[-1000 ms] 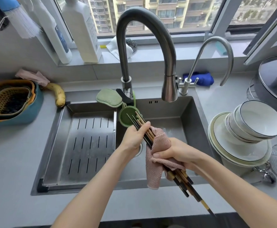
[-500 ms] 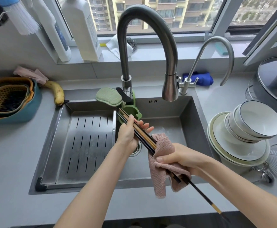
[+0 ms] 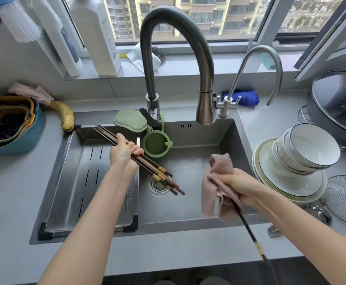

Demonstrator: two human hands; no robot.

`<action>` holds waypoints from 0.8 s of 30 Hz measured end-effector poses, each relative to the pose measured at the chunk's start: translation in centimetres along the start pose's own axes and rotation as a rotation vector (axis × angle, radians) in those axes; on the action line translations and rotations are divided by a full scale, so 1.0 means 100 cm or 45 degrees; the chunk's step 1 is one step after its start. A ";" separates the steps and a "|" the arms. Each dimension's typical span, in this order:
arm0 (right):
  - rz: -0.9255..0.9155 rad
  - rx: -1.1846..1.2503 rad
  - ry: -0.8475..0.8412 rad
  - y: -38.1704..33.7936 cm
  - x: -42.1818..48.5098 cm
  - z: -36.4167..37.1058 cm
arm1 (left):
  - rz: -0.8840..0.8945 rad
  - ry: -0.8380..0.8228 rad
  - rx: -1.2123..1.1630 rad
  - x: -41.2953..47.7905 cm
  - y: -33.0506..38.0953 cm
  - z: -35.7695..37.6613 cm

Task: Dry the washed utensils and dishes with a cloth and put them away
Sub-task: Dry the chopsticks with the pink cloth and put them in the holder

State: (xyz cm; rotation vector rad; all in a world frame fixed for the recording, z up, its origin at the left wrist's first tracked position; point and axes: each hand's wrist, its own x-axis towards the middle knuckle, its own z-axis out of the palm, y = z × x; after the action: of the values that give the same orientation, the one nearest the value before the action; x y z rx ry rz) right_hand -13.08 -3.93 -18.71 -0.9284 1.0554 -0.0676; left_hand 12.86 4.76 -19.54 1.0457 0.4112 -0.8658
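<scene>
- Lying on the surface (image 3: 13, 192) at far left: a banana (image 3: 65, 116).
- Clamping a bundle of chopsticks (image 3: 159, 171) in the left grip (image 3: 124, 153), fingers curled round it, above the sink (image 3: 209, 136), slanting down toward the drain (image 3: 157, 185).
- Squeezing the pink cloth (image 3: 209, 194) in the right grip (image 3: 240, 186), wrapped about a single chopstick (image 3: 248, 229) poking out toward the body.
- Leaning at far right: stacked bowls (image 3: 310, 149) on plates (image 3: 287, 182).

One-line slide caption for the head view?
Over the sink, the left hand holds a bundle of chopsticks while the right hand grips a pink cloth around one chopstick.
</scene>
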 end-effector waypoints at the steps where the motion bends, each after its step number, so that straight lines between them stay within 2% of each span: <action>1: -0.022 0.132 0.112 0.000 0.006 -0.004 | 0.000 -0.024 0.113 -0.004 -0.003 -0.003; 4: -0.145 0.423 0.364 -0.003 0.030 -0.008 | -0.125 -0.237 0.567 -0.027 -0.034 -0.007; 6: -0.217 0.522 0.409 -0.006 0.042 -0.005 | -0.177 -0.385 0.916 -0.045 -0.059 -0.008; 10: -0.297 0.642 0.439 -0.012 0.057 0.011 | -0.123 -0.597 1.399 -0.075 -0.090 -0.004; 14: -0.276 0.646 0.495 -0.015 0.061 0.024 | 0.051 -0.683 1.755 -0.087 -0.099 0.002; 18: -0.264 0.593 0.382 -0.018 0.052 0.031 | -0.027 -0.774 1.705 -0.087 -0.094 0.004; 22: -0.309 0.841 0.355 -0.029 0.033 0.011 | -0.349 -0.679 1.197 -0.083 -0.082 -0.003; 24: -0.294 0.828 0.308 -0.028 0.018 -0.001 | -0.407 -0.613 0.993 -0.079 -0.077 -0.006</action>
State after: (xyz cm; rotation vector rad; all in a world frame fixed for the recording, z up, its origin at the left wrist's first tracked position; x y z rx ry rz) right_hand -11.20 -6.60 -18.08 -0.4467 1.0459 -0.6896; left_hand 2.08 6.93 -18.99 1.4389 -0.2050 -1.5899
